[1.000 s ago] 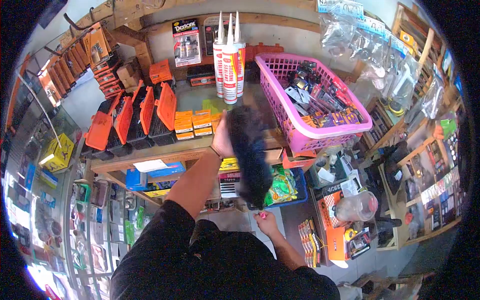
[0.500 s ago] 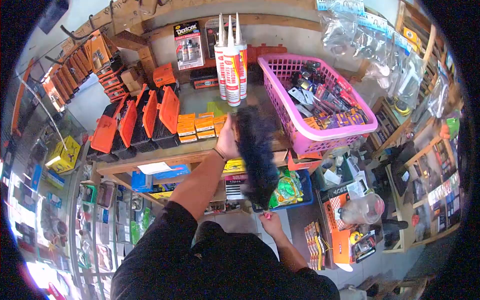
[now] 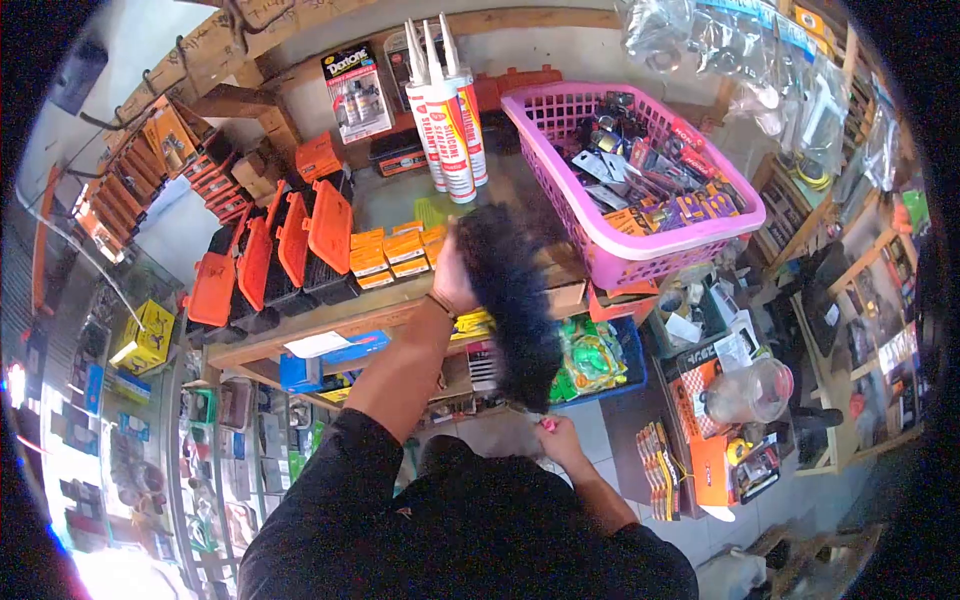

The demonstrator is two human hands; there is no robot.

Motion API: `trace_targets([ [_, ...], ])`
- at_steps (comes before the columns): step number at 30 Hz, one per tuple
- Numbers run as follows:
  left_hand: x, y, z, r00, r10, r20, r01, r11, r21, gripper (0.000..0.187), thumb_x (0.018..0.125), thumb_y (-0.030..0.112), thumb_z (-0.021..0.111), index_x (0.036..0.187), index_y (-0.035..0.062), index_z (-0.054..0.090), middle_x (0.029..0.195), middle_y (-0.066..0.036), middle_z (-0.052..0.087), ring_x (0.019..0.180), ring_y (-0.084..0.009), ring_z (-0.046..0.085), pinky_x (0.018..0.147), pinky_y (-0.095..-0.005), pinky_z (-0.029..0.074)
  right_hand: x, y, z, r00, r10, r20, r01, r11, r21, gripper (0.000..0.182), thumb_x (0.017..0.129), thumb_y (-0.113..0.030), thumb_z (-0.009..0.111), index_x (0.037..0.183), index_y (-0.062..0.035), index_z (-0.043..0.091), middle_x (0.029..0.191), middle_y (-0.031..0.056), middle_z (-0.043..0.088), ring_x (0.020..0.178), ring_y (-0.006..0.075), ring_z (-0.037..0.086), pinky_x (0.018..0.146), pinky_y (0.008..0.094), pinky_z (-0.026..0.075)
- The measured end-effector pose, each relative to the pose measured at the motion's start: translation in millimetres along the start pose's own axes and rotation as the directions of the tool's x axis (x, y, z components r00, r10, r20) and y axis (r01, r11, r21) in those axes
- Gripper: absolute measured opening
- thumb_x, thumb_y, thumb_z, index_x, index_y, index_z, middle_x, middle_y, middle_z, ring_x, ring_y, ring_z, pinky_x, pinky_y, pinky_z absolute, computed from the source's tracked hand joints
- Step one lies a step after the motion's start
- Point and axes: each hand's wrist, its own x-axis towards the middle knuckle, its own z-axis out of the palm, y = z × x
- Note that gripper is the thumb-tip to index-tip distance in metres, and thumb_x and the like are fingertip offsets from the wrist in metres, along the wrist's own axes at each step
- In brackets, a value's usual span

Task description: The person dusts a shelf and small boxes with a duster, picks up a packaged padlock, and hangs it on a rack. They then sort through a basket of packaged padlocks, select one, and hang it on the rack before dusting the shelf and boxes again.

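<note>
A dark, fluffy duster slants across the middle of the view, slightly blurred. My right hand is closed around its pink handle at the lower end. Beside the duster's upper part is my left hand, its fingers hidden behind the dark fibres, so its grip does not show. Small orange-and-white boxes are stacked just left of that hand. Behind them stand three silicone sealant tubes, upright on the shelf top.
A pink basket of packaged goods stands on the right of the shelf. Black cases with orange lids line the left. Below are a blue bin with green packets and a clear plastic tub. Plastic bags hang upper right.
The view has tilted and shifted a little. The duster is less blurred and its lower end, with my right hand, sits slightly farther right. My left hand stays beside its upper part.
</note>
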Motion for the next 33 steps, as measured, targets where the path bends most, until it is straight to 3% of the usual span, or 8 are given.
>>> trace_targets([
  [8, -2.0, 2.3, 3.2, 0.981, -0.077, 0.179, 0.118, 0.966, -0.228, 0.070, 0.079, 0.063, 0.035, 0.126, 0.0109, 0.039, 0.123, -0.014, 0.045, 0.112, -0.0338, 0.043, 0.096, -0.0526, 0.029, 4.9, -1.1, -4.8, 0.994, 0.105, 0.012, -0.105, 0.994, -0.013, 0.022, 0.072, -0.020, 0.062, 0.066, -0.0001, 0.057, 0.053, 0.0053, 0.052, 0.049, 0.0143, 0.047, 0.052, 0.0303, 0.041],
  [10, 0.8, 3.1, -6.6, 0.909, -0.165, 0.382, 0.202, 0.978, -0.058, 0.071, 0.078, 0.064, 0.035, 0.124, 0.0107, 0.041, 0.122, -0.014, 0.046, 0.110, -0.0344, 0.044, 0.095, -0.0527, 0.030, 13.1, -3.1, -11.7, 0.997, 0.078, 0.010, -0.076, 0.994, -0.079, 0.022, 0.072, -0.021, 0.061, 0.066, -0.0004, 0.057, 0.054, 0.0061, 0.053, 0.049, 0.0146, 0.047, 0.052, 0.0302, 0.041],
  [12, -0.3, 2.6, -4.8, 0.996, -0.063, -0.058, 0.064, 0.998, 0.015, 0.067, 0.079, 0.062, 0.035, 0.123, 0.0112, 0.042, 0.123, -0.014, 0.045, 0.105, -0.0326, 0.048, 0.092, -0.0544, 0.032, 23.1, 9.3, -15.6, 0.990, 0.141, -0.016, -0.139, 0.986, 0.091, 0.022, 0.072, -0.022, 0.061, 0.067, -0.0006, 0.057, 0.054, 0.0072, 0.053, 0.049, 0.0154, 0.048, 0.052, 0.0305, 0.042],
  [16, -4.5, -2.1, -19.4, 0.999, 0.034, 0.003, -0.034, 0.999, 0.033, 0.073, 0.079, 0.063, 0.033, 0.128, 0.0086, 0.033, 0.125, -0.015, 0.043, 0.108, -0.0327, 0.047, 0.094, -0.0537, 0.032, 8.5, -2.5, -6.0, 0.999, 0.006, 0.049, -0.004, 0.999, -0.036, 0.021, 0.073, -0.022, 0.062, 0.069, -0.0014, 0.058, 0.054, 0.0062, 0.054, 0.049, 0.0146, 0.047, 0.051, 0.0301, 0.041],
  [17, -5.5, 2.4, -16.5, 0.997, -0.064, 0.045, 0.036, 0.883, 0.467, 0.072, 0.080, 0.062, 0.033, 0.129, 0.0088, 0.032, 0.124, -0.015, 0.044, 0.105, -0.0309, 0.049, 0.094, -0.0522, 0.033, 6.4, -11.4, -8.5, 1.000, -0.009, 0.016, 0.010, 0.998, -0.060, 0.021, 0.073, -0.022, 0.062, 0.070, -0.0016, 0.058, 0.056, 0.0064, 0.054, 0.050, 0.0147, 0.048, 0.052, 0.0301, 0.041],
  [26, -5.8, 5.2, -16.1, 0.980, -0.143, 0.139, 0.124, 0.983, 0.137, 0.068, 0.081, 0.057, 0.039, 0.128, 0.0082, 0.034, 0.123, -0.014, 0.045, 0.101, -0.0390, 0.050, 0.083, -0.0601, 0.038, 8.1, -4.9, -0.7, 0.995, 0.008, 0.097, 0.003, 0.995, -0.104, 0.021, 0.073, -0.022, 0.063, 0.075, -0.0017, 0.059, 0.059, 0.0074, 0.056, 0.054, 0.0149, 0.049, 0.052, 0.0310, 0.041],
  [28, -3.1, 2.2, 8.0, 0.993, -0.101, -0.066, 0.082, 0.965, -0.248, 0.065, 0.083, 0.054, 0.038, 0.128, 0.0078, 0.033, 0.122, -0.014, 0.045, 0.100, -0.0393, 0.051, 0.082, -0.0605, 0.038, 15.3, 6.0, -2.0, 0.985, 0.162, 0.054, -0.166, 0.981, 0.101, 0.023, 0.072, -0.023, 0.062, 0.074, -0.0010, 0.058, 0.059, 0.0088, 0.056, 0.053, 0.0155, 0.049, 0.052, 0.0317, 0.041],
  [33, -4.8, 7.9, -22.7, 0.951, -0.131, 0.278, 0.095, 0.985, 0.142, 0.066, 0.084, 0.051, 0.038, 0.131, 0.0067, 0.027, 0.124, -0.014, 0.043, 0.104, -0.0419, 0.046, 0.082, -0.0632, 0.036, 2.4, -12.2, -6.9, 0.997, -0.006, 0.071, 0.007, 1.000, -0.016, 0.022, 0.074, -0.021, 0.061, 0.064, -0.0031, 0.053, 0.053, 0.0032, 0.050, 0.047, 0.0106, 0.043, 0.046, 0.0286, 0.036],
])
